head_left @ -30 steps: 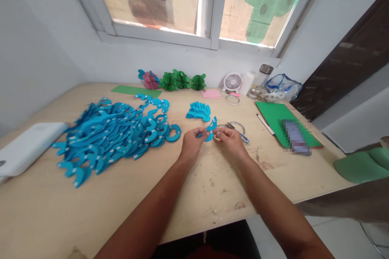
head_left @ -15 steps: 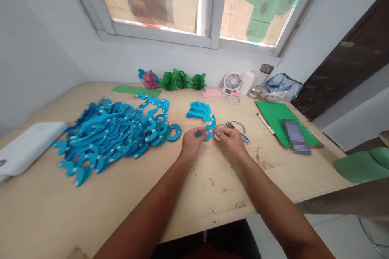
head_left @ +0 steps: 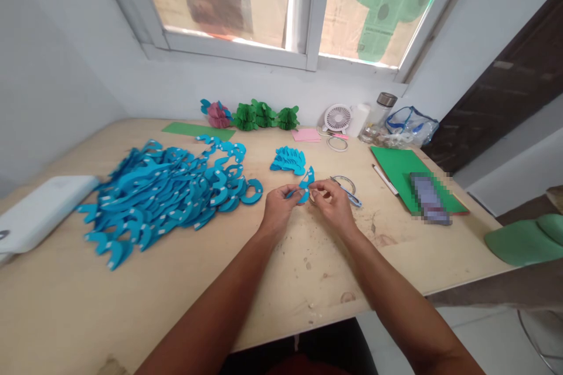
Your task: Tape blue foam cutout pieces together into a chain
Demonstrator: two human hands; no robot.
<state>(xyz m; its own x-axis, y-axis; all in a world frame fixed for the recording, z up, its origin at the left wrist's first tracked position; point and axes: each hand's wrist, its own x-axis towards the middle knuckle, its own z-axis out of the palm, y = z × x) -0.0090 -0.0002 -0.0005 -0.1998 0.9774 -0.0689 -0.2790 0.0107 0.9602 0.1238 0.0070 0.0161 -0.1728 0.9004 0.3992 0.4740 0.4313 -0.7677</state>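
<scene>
Between thumb and fingers, my left hand (head_left: 280, 204) pinches a curved blue paper piece (head_left: 303, 195) that has small white patches. My right hand (head_left: 333, 202) is closed at the fingertips, right beside that piece; whatever lies between them is too small to make out. Another blue curved strip (head_left: 309, 176) rises just beyond the fingertips. Behind it sits a small stack of blue paper pieces (head_left: 287, 159). Past my right hand lie a tape roll (head_left: 345, 181), partly hidden, and a light-blue cutter (head_left: 354, 200).
A big heap of blue paper pieces (head_left: 162, 193) covers the left, near a white device (head_left: 48, 211). Paper flowers (head_left: 263, 114), a small fan (head_left: 337, 118) and a glass bottle (head_left: 380, 114) line the wall. Green sheets (head_left: 393, 173) and a green bottle (head_left: 523, 240) are rightward.
My right hand has shifted slightly left, its fingertips now closer to the blue piece, and covers more of the tape rolls. The upper blue strip has tilted a little to the right.
</scene>
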